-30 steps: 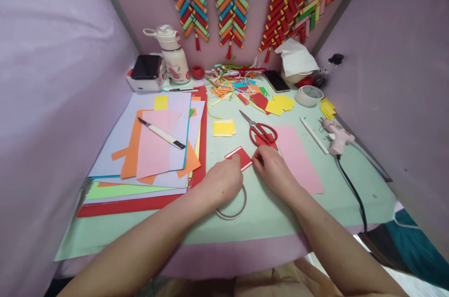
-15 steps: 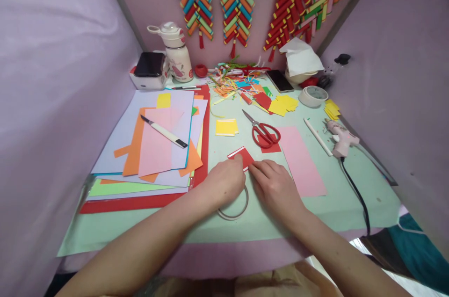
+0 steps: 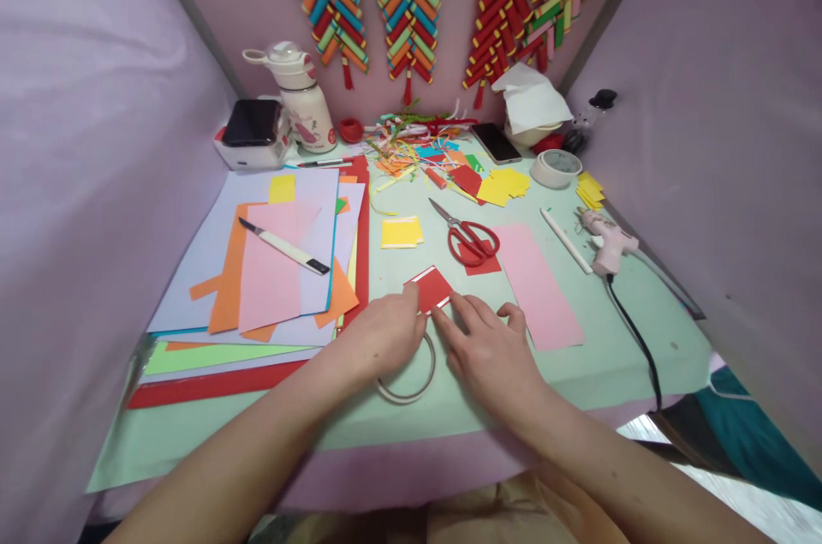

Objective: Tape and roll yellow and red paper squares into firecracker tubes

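Note:
A small red paper piece (image 3: pixel 432 288) with white strips along two opposite edges lies on the table in front of me. My left hand (image 3: pixel 387 330) is closed at its left edge, with the fingertips partly hidden. My right hand (image 3: pixel 491 349) rests with fingers spread, its fingertips touching the lower right edge of the paper. Partly under my left hand is a thin roll of tape (image 3: pixel 403 398). Beyond the hands, red-handled scissors (image 3: pixel 472 242) lie over another red paper piece (image 3: pixel 483 266). Yellow paper pieces (image 3: pixel 402 232) with white strips are to their left.
At left, a craft knife (image 3: pixel 286 246) lies on stacked coloured sheets (image 3: pixel 193 287). A pink sheet (image 3: pixel 543 291), a white stick (image 3: pixel 565 241) and a glue gun (image 3: pixel 607 242) with a cord are at right. Paper scraps (image 3: pixel 411 154), a phone (image 3: pixel 496 143) and a bottle (image 3: pixel 308 116) stand behind.
The view has shifted slightly. The fingers of my right hand have spread, and both hands have drawn back a little, so more of the red paper shows.

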The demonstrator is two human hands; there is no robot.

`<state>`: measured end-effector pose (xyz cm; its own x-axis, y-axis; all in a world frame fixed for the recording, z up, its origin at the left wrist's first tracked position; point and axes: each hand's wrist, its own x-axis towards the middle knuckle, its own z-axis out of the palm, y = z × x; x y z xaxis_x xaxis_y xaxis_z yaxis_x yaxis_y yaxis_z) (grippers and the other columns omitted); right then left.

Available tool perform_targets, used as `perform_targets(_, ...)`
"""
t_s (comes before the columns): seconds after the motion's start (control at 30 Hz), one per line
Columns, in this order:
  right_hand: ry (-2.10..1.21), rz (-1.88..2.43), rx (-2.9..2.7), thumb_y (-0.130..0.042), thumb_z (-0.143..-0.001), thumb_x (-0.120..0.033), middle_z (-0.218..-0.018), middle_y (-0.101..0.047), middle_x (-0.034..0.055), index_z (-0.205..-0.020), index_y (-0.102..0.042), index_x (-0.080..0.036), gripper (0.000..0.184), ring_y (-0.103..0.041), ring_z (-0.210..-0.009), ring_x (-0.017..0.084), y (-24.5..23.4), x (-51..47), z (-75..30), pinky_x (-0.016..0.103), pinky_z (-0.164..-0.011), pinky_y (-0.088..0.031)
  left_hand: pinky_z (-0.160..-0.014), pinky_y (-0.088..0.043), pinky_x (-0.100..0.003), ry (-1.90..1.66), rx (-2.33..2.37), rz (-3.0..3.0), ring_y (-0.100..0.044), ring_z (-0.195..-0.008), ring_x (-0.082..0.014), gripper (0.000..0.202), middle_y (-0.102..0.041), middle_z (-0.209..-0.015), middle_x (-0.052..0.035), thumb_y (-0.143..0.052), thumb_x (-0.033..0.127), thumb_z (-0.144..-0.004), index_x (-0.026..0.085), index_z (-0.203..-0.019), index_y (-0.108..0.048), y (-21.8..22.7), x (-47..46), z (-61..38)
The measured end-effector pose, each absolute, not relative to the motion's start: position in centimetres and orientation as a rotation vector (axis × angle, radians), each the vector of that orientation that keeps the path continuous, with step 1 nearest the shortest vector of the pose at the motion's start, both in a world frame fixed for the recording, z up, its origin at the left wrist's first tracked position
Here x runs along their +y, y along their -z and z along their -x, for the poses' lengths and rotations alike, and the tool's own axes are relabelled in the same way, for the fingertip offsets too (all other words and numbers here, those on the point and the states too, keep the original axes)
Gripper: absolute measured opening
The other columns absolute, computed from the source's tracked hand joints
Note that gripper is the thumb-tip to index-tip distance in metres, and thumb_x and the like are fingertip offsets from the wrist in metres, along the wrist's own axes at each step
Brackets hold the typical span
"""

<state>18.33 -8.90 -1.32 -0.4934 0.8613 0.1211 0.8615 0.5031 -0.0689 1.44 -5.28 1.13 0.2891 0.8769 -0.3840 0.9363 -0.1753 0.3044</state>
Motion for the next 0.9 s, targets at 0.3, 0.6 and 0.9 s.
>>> perform_targets(0.3,0.074,1.533,-2.699,-0.044,-0.088,-0.015,-0.136,-0.046,0.0184,-0.132,-0.044,-0.026,0.045,-0.042,-0.119,0.028,1.1,-9.3,-18.0,0.049,-0.089,-0.024,-0.058,-0.038,-0.032,0.125,1.591,-2.142,-0.063,-0.075,-0.0259,0.018,-0.065,-0.081,-0.0087,-0.029,0.030,-0.089,0.021,-0.091,-0.044,-0.3,-5.1,-1.0)
perform_targets(0.6,-0.026,1.473,-2.556,-0.043,-0.090,-0.014,-0.130,-0.053,0.0119,-0.128,-0.049,-0.027,0.041,-0.050,-0.111,0.024,0.5,-8.0,-19.3,0.043,-0.086,-0.029,-0.056,-0.037,-0.031,0.152,1.623,-2.125,-0.063,-0.076,-0.0247,0.021,-0.065,-0.083,-0.0088,-0.028,0.030,-0.090,0.020,-0.092,-0.047,-0.8,-5.3,-1.2)
perform_targets(0.9,-0.102,1.788,-2.382,-0.044,-0.090,-0.024,-0.090,-0.064,0.0115,-0.091,-0.063,-0.014,0.021,-0.057,-0.086,0.021,-0.9,2.6,-20.9,0.029,-0.071,-0.036,-0.053,-0.035,-0.031,0.133,1.607,-2.102,-0.061,-0.069,-0.0237,0.020,-0.064,-0.078,-0.0075,-0.029,0.026,-0.089,0.020,-0.087,-0.047,-0.9,-5.4,-1.0)
